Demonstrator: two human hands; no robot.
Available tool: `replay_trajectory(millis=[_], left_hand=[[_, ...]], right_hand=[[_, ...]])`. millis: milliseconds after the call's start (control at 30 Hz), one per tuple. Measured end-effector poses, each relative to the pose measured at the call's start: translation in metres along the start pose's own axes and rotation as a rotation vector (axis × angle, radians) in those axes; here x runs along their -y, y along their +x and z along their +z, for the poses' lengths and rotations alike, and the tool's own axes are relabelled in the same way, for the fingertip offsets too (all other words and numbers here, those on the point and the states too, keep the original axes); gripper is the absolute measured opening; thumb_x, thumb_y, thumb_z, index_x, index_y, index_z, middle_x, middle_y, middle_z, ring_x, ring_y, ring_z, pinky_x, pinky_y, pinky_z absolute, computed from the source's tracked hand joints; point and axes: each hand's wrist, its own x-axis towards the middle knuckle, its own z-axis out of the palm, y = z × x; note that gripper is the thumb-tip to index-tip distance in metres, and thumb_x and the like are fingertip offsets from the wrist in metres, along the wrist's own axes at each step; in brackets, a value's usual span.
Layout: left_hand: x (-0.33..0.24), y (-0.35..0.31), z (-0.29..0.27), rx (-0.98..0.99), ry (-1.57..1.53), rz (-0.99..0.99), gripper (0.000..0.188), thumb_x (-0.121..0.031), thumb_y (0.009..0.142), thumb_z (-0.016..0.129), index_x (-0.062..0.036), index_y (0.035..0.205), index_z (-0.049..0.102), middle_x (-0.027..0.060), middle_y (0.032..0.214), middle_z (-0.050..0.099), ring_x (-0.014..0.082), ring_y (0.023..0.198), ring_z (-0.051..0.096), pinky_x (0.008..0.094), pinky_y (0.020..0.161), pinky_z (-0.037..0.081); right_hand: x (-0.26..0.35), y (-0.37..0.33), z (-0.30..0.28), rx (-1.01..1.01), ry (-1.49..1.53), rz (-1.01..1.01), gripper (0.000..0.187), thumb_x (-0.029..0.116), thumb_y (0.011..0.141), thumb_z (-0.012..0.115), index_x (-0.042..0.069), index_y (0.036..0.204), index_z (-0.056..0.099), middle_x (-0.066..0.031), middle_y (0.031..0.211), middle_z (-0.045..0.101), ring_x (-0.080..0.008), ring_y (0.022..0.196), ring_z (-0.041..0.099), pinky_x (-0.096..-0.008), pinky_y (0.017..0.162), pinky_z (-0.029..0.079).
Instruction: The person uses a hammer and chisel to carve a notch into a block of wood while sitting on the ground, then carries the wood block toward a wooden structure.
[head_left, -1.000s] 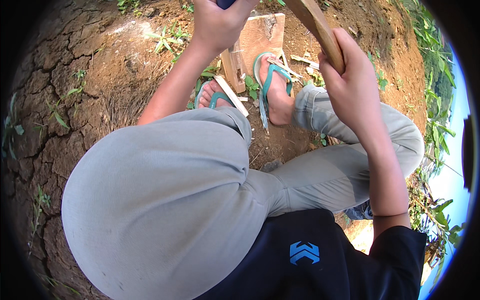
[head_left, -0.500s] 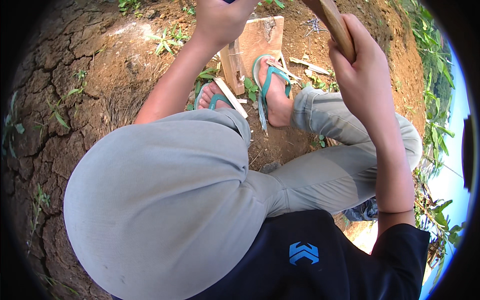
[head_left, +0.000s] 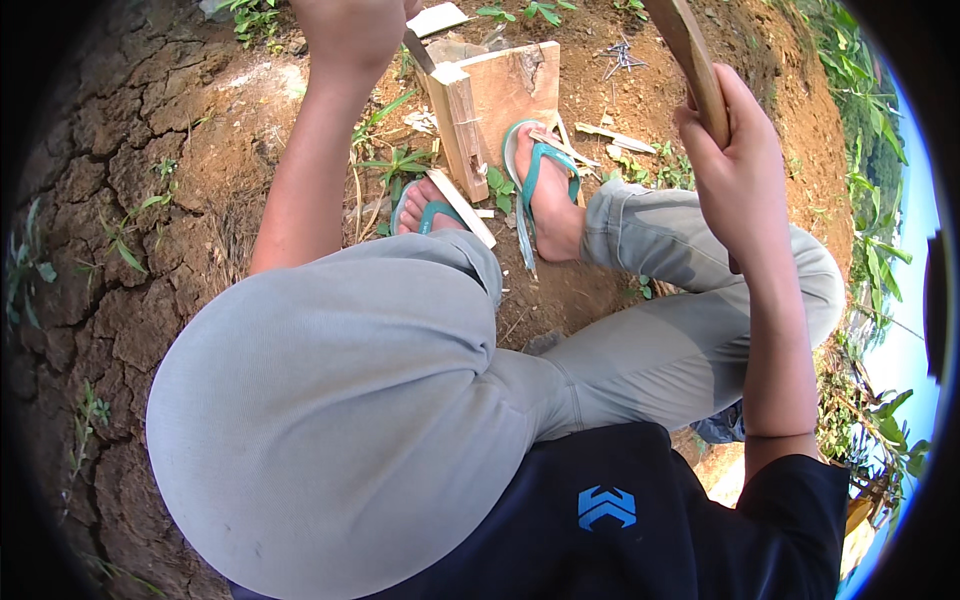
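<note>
Handle [head_left: 700, 75] of wood is gripped by the right hand [head_left: 738, 165] in the head view, raised well apart from the block [head_left: 458, 125], while the left hand [head_left: 350, 35] is seen curled, apparently on a chisel [head_left: 418, 50], though partly cut off by the upper edge, so that the chisel may be kept steady at the block's top. The block is stood between the left foot [head_left: 412, 206] and the board [head_left: 512, 85], perhaps braced by the right foot [head_left: 556, 218]; pale, squared timber is shown, slightly tilted, with a dark notch low down.
</note>
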Motion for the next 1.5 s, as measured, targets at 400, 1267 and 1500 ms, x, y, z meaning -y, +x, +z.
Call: replay_trajectory(millis=[400, 1267, 1500], left_hand=[[0.008, -0.009, 0.01, 0.056, -0.013, -0.011, 0.032, -0.022, 0.1, 0.065, -0.0112, 0.075, 0.048, -0.0038, 0.05, 0.039, 0.0066, 0.037, 0.036, 0.0251, 0.035, 0.03], [0.034, -0.024, 0.019, 0.194, -0.021, -0.019, 0.027, -0.018, 0.101, 0.067, -0.0066, 0.078, 0.057, -0.0051, 0.057, 0.05, 0.0023, 0.043, 0.041, 0.0215, 0.038, 0.03], [0.024, -0.03, 0.028, 0.133, 0.062, -0.147, 0.019, -0.018, 0.098, 0.07, -0.0058, 0.085, 0.062, -0.0052, 0.061, 0.053, 0.0024, 0.048, 0.046, 0.0224, 0.042, 0.033]], right_hand=[[-0.004, 0.0, 0.011, 0.026, 0.066, 0.046, 0.011, 0.01, 0.097, 0.06, 0.003, 0.106, 0.057, -0.0045, 0.076, 0.048, -0.0122, 0.069, 0.046, -0.0299, 0.064, 0.041], [-0.001, 0.001, 0.015, 0.041, 0.054, 0.045, 0.02, 0.007, 0.092, 0.06, 0.002, 0.112, 0.059, -0.018, 0.08, 0.057, -0.0323, 0.073, 0.057, -0.0401, 0.069, 0.047], [0.021, 0.002, 0.005, -0.004, -0.099, -0.119, 0.026, 0.007, 0.095, 0.059, 0.005, 0.121, 0.057, -0.016, 0.081, 0.057, -0.0266, 0.07, 0.057, -0.036, 0.067, 0.048]])
